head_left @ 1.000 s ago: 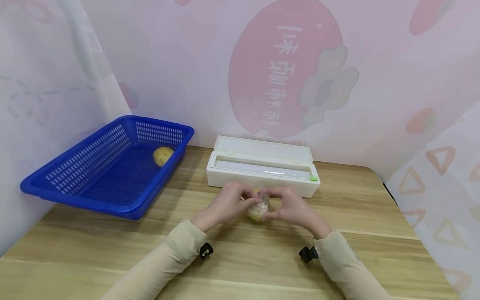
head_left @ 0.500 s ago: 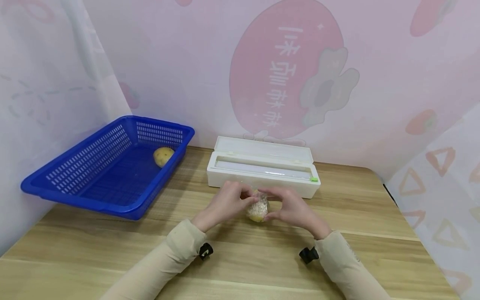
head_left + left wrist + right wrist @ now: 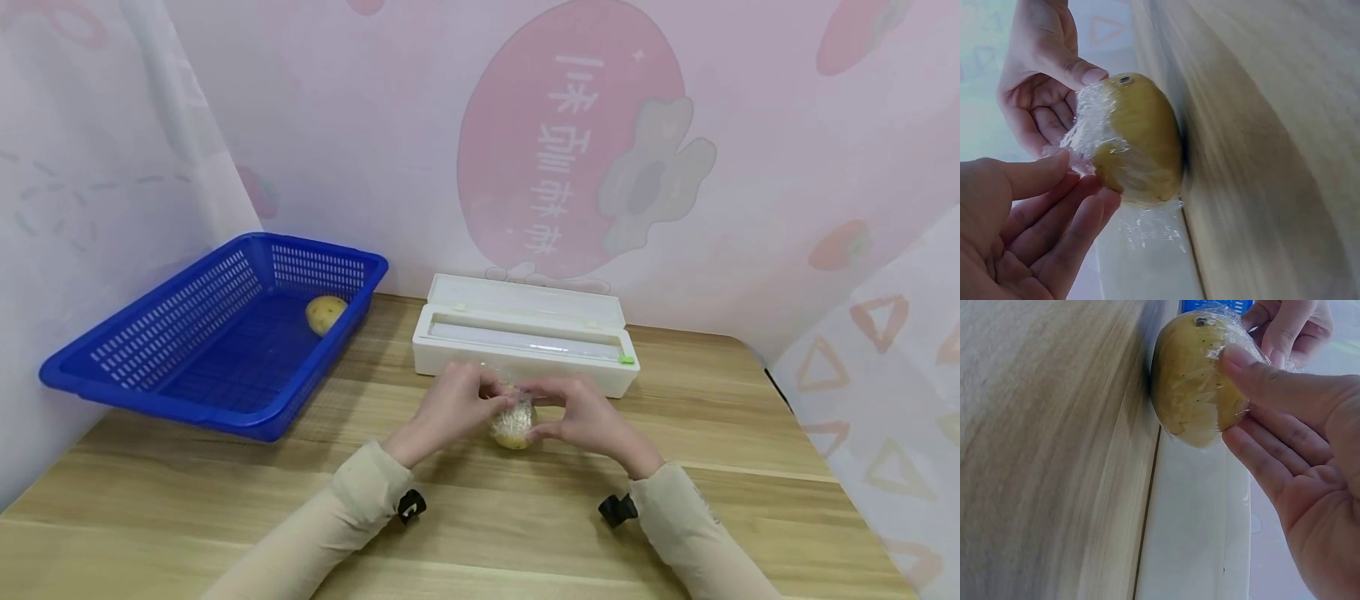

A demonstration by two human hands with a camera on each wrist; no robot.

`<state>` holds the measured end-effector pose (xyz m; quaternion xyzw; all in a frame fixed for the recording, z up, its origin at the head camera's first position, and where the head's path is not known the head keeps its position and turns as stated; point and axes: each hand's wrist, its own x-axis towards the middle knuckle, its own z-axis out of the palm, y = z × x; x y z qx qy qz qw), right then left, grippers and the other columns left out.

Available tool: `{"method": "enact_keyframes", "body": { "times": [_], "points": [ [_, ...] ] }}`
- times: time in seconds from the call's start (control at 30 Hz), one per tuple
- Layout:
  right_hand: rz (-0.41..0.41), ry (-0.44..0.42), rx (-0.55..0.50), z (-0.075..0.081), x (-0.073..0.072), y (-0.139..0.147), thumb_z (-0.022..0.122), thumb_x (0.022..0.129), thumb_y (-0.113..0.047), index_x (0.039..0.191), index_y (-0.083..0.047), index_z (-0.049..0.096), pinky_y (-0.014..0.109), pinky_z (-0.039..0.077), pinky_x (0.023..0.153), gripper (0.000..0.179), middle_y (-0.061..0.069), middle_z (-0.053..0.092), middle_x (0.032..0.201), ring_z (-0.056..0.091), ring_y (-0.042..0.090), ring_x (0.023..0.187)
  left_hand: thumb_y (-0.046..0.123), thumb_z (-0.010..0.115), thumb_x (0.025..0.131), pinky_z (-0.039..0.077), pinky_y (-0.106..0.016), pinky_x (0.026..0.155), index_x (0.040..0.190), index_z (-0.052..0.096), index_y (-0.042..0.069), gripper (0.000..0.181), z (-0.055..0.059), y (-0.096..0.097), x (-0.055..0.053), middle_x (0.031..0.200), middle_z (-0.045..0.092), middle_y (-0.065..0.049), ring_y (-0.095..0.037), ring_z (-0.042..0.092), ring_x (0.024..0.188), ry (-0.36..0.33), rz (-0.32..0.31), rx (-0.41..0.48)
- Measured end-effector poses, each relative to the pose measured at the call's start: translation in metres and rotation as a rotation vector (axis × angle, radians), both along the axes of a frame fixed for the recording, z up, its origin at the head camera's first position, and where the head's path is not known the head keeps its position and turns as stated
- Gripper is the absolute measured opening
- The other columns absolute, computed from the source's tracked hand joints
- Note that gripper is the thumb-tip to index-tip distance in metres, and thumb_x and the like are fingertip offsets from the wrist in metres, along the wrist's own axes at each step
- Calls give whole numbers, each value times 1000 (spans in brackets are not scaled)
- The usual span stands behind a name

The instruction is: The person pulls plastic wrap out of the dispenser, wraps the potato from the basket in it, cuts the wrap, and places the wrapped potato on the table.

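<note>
The left hand (image 3: 452, 407) pinches clear wrap (image 3: 1096, 119) round one potato (image 3: 1147, 131); the right hand (image 3: 583, 417) holds that potato on the surface (image 3: 510, 525); one second potato (image 3: 326, 316) sits in one blue basket (image 3: 180, 409).

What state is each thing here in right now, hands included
Left hand: pinching gathered plastic film
Right hand: gripping the wrapped potato
Plastic film: crinkled around that potato, with a loose edge
Wrapped potato: film around it, held
White box: lid open, roll showing
Blue basket: upright, holding one potato
Potato in basket: lying down, no film visible
</note>
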<state>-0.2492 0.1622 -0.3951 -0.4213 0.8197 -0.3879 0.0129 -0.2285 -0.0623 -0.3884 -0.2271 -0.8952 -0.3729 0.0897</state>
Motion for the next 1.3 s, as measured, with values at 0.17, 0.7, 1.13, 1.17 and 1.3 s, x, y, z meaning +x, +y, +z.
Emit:
{"method": "enact_keyframes", "body": {
  "times": [0.17, 0.7, 1.13, 1.17, 1.3],
  "points": [
    [13, -7, -26, -2, -1, -2, 87, 70, -2, 128, 3, 61, 37, 50, 91, 63, 13, 63, 127, 64, 25, 109, 22, 83, 81, 50, -28, 62, 71, 71, 18, 16, -2, -2, -1, 68, 64, 13, -6, 58, 64, -63, 63, 65],
    [-43, 174, 3, -3, 5, -6, 84, 79, -16, 120, -5, 70, 41, 52, 87, 46, 15, 62, 127, 62, 24, 109, 24, 89, 73, 50, -31, 62, 71, 66, 16, 24, -1, -2, 0, 68, 63, 9, -9, 60, 65, -134, 127, 110],
    [-69, 142, 119, -5, 0, -4, 78, 87, -22, 121, 2, 67, 45, 42, 101, 44, 12, 56, 135, 50, 27, 125, 7, 82, 81, 52, -21, 62, 83, 77, 9, 6, -7, 0, -4, 87, 72, 1, -9, 66, 72, 49, 19, 47],
    [-70, 132, 122, -4, 0, -3, 78, 87, -22, 122, 2, 67, 45, 43, 100, 44, 12, 56, 136, 50, 27, 125, 7, 80, 82, 53, -22, 63, 87, 78, 8, 5, -8, 0, -4, 91, 72, 0, -10, 67, 73, 57, -8, 27],
    [-80, 104, 148, -3, -1, 0, 74, 90, -24, 124, 2, 65, 46, 43, 100, 44, 11, 55, 137, 49, 27, 127, 11, 74, 89, 54, -28, 78, 101, 78, 6, 14, -7, -2, -5, 105, 72, -4, -15, 67, 93, 34, -122, -48]
  ]
}}
